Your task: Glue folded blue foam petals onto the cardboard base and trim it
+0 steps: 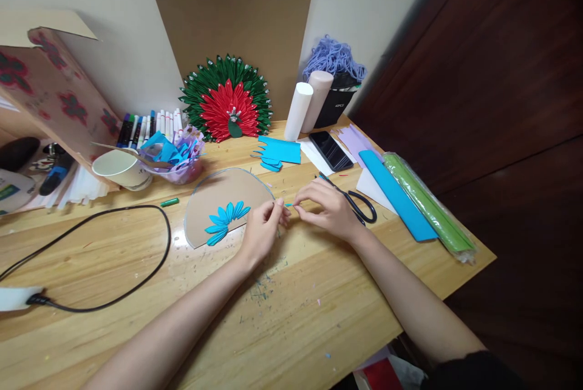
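Note:
My left hand (264, 229) and my right hand (325, 208) meet over the wooden table (113, 293). Both pinch a tiny blue paper piece (288, 204) between their fingertips. Just left of my left hand lies a half-round brown cardboard (218, 189) with several blue paper petals (225, 220) fanned out on its lower edge. Black scissors (359, 205) lie right behind my right hand. More cut blue paper (277, 152) sits farther back.
A red and green paper fan ornament (230, 101) leans on a cardboard sheet at the wall. Markers (146, 126), a paper cup (119, 168), a bowl of scraps (180, 156), a phone (331, 150), paper rolls (298, 110), blue and green sheets (410, 198) and a black cable (150, 268) lie around.

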Motion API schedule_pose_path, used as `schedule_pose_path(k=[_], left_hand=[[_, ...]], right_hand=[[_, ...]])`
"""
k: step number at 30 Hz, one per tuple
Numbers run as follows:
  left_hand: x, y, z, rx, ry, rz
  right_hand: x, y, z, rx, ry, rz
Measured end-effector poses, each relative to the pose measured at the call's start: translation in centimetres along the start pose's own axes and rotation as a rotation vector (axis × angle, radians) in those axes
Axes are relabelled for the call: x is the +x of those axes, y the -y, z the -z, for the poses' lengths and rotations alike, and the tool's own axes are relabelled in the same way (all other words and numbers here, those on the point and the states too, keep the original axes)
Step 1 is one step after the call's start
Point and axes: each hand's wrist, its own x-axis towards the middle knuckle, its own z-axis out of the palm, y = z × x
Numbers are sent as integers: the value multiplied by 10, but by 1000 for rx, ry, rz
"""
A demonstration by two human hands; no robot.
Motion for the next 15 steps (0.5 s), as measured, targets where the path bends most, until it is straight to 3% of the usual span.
schedule_pose_path(k=[5,15], left_hand=[[2,-2,1,-89,32,-13],[3,3,2,-141,26,-30]], right_hand=[[-1,0,-1,-81,29,80],[0,3,-2,-88,21,-20]])
